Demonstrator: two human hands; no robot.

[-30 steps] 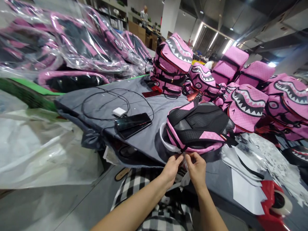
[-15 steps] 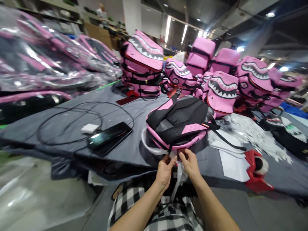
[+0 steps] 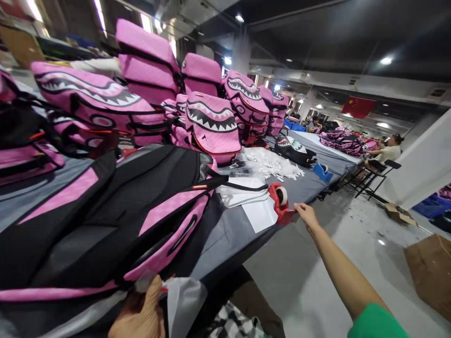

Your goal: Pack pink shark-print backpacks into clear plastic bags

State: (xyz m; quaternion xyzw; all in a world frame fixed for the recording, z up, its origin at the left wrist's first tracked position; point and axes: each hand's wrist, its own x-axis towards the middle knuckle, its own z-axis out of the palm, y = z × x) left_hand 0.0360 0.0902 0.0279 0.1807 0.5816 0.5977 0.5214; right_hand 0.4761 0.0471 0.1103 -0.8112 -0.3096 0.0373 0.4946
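A pink and black backpack (image 3: 102,253) lies with its padded back and shoulder straps facing up, filling the lower left. At its near edge my left hand (image 3: 141,314) is closed, thumb on top, on a thin white wrapping strip (image 3: 185,300) that hangs beside the bag. Farther right, my right hand (image 3: 306,216) reaches out with fingers pinched at the front end of a red tape dispenser (image 3: 281,206). The tape itself is too small to make out clearly between the fingertips. A white tape roll (image 3: 282,195) sits in the dispenser.
Pink shark-mouth backpacks (image 3: 213,122) stand stacked behind. White sheets (image 3: 259,216), a heap of white tags (image 3: 273,162), a black pouch (image 3: 294,149) and a blue tape dispenser (image 3: 322,171) lie on the grey-covered table (image 3: 225,239). People sit farther off; a cardboard box (image 3: 430,272) stands on the floor.
The view has swung right and closer to the backpack. My right hand has left the bag's edge and reached the red dispenser; my left hand stays at the bag with the strip.
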